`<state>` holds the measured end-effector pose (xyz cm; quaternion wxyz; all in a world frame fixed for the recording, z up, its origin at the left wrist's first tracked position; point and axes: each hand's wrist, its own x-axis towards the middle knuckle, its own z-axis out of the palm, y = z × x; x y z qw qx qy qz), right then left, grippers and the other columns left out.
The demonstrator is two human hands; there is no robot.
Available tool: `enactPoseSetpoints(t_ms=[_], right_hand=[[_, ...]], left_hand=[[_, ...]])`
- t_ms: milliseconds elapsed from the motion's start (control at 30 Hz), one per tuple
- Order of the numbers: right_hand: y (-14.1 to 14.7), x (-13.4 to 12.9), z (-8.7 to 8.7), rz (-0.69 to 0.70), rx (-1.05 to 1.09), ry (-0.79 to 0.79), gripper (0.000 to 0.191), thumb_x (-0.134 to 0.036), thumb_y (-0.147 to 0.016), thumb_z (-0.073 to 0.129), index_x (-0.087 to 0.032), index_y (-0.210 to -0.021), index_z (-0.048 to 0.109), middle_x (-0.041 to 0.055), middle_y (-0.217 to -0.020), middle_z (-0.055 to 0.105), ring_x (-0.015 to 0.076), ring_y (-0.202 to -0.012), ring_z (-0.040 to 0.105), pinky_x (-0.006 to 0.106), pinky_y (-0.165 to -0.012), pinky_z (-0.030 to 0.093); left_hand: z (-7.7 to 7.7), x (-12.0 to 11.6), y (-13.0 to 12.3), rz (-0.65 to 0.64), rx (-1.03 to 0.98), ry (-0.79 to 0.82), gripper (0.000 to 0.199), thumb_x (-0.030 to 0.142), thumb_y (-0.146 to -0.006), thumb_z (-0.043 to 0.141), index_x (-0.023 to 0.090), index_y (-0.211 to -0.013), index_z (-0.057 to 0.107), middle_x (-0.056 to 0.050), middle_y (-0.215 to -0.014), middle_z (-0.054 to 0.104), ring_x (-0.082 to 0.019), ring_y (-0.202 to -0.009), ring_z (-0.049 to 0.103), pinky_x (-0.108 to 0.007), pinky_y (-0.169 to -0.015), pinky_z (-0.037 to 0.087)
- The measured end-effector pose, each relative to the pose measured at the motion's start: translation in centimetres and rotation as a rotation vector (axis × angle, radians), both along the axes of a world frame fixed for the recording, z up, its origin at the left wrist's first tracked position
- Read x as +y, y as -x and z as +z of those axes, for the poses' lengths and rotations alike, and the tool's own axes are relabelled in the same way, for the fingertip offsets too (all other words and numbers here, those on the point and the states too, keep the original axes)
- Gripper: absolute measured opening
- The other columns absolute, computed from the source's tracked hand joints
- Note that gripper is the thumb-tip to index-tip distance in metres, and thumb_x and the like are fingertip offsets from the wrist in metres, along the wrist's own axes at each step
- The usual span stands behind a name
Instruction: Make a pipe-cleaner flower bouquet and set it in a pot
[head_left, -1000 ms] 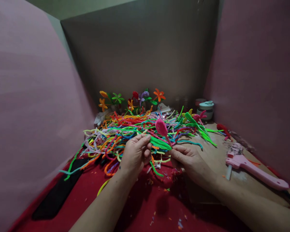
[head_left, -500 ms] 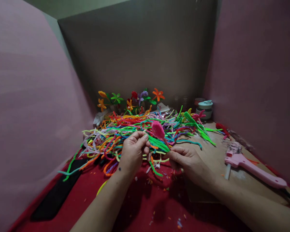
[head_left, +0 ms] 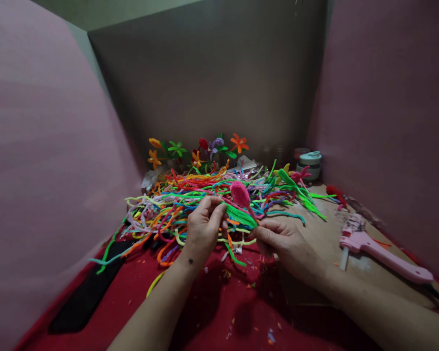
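Between my hands is a pipe-cleaner flower with a fuzzy pink head [head_left: 240, 194] on a pink stem and a long green leaf [head_left: 241, 216] beside it. My right hand [head_left: 283, 241] pinches the stem and the leaf's lower end together. My left hand [head_left: 207, 225] grips the tip of the green leaf between thumb and fingers. The pink head stands up, tilted to the left, above the leaf. Just behind my hands lies a heap of loose pipe cleaners [head_left: 190, 195] in many colours.
A pink glue gun [head_left: 386, 256] lies on the brown board [head_left: 314, 234] at right. Several finished flowers [head_left: 239, 142] stand at the back, with a lidded jar [head_left: 310, 165] to their right. A black strip [head_left: 84, 292] lies left on the red cloth [head_left: 201, 312], among scraps.
My left wrist has turned slightly and its thumb has shifted a little along the leaf tip. The right hand and pink flower head have barely moved.
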<state>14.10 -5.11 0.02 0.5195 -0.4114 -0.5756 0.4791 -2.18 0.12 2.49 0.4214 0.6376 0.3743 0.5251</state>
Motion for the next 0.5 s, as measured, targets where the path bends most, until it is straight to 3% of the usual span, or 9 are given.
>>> enactPoseSetpoints(t_ms=[267, 500], right_hand=[[-0.13, -0.03, 0.28, -0.008, -0.008, 0.002, 0.037, -0.035, -0.081, 0.053, -0.016, -0.05, 0.049, -0.0034, -0.045, 0.043, 0.0077, -0.044, 0.036, 0.022, -0.046, 0.028], [-0.12, 0.06, 0.04, -0.014, 0.012, -0.005, 0.037, -0.037, -0.081, 0.052, -0.016, -0.051, 0.05, -0.0031, -0.046, 0.044, 0.0079, -0.045, 0.037, 0.022, -0.046, 0.029]], left_hand=[[0.09, 0.23, -0.36, -0.312, -0.338, 0.347, 0.02, 0.031, -0.074, 0.063, 0.015, -0.084, 0.056, 0.004, -0.056, 0.051, -0.007, -0.04, 0.044, -0.019, -0.035, 0.042], [-0.26, -0.7, -0.39, -0.477, -0.18, 0.511, 0.018, 0.027, -0.069, 0.067, 0.011, -0.066, 0.061, 0.001, -0.054, 0.052, -0.005, -0.034, 0.041, -0.018, -0.03, 0.036]])
